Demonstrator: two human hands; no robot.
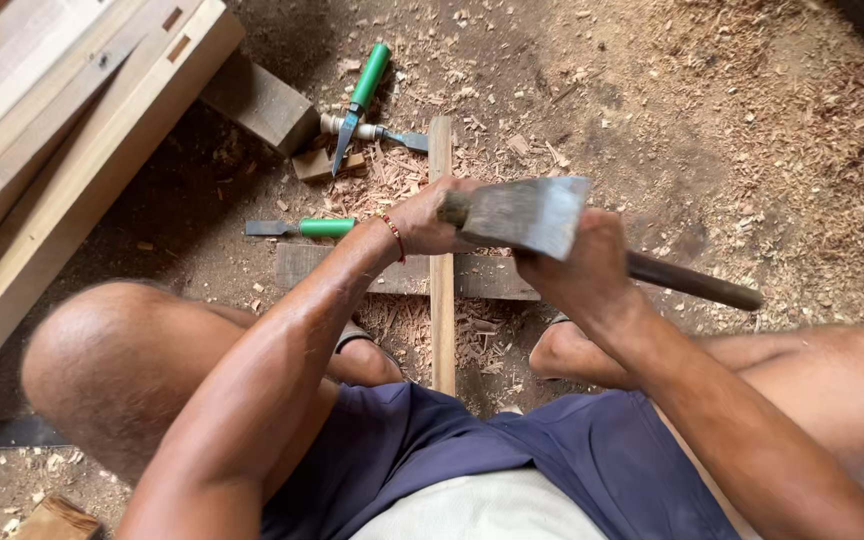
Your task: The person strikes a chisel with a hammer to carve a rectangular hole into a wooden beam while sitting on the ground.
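Hands: left hand [430,215] is wrapped round the narrow wooden strip [441,300]; right hand [577,265] clamps the hatchet [532,213] just above it.
Open room: bare dirt right of the strip.
Left of strip: green-handled chisels [357,95], stacked boards [62,130].
Surface: shavings-strewn floor [732,130].

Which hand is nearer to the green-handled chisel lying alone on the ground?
Left. The left hand grips the narrow upright wooden strip just right of the green-handled chisel; the right hand holds the axe-like tool, farther right.
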